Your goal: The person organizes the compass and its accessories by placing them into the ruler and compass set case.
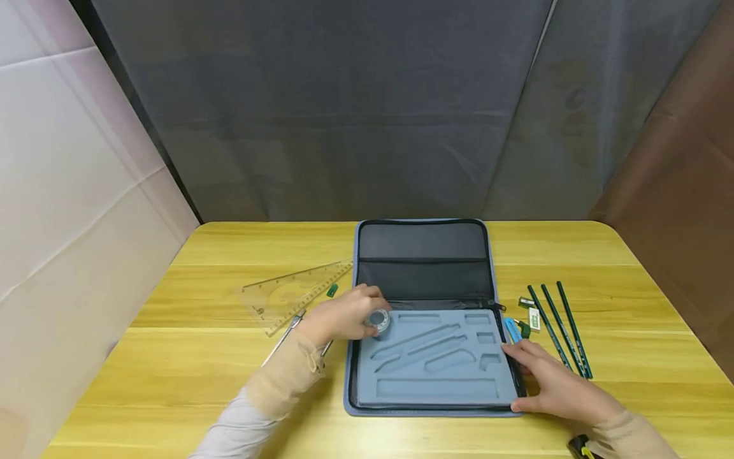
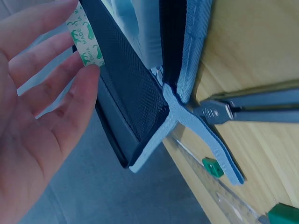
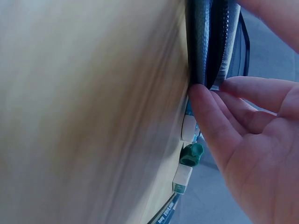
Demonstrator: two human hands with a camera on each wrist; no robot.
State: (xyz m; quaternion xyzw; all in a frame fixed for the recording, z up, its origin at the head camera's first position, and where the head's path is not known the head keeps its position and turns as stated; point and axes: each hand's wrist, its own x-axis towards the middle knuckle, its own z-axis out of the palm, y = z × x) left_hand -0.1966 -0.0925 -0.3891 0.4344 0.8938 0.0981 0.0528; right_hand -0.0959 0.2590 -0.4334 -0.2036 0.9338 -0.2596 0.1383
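Observation:
My left hand (image 1: 346,312) grips a small roll of tape (image 1: 378,320) over the upper left corner of the grey foam tray (image 1: 395,370). Green print shows on the roll's core (image 2: 87,39) in the left wrist view. The tray, with its shaped recesses, lies in an open zip case (image 1: 424,280). At the case's lower right edge, my right hand (image 1: 553,382) holds the side, thumb near the front corner. In the right wrist view its fingertips (image 3: 202,95) touch the case's edge (image 3: 198,42).
Left of the case lie a clear set square (image 1: 298,296), a small green piece (image 1: 332,291) and a metal compass (image 1: 285,338). On the right are a blue object (image 1: 512,330), a green sharpener (image 1: 524,329), erasers (image 1: 534,319) and three dark pencils (image 1: 564,328). A black-and-yellow object (image 1: 580,445) sits near the front.

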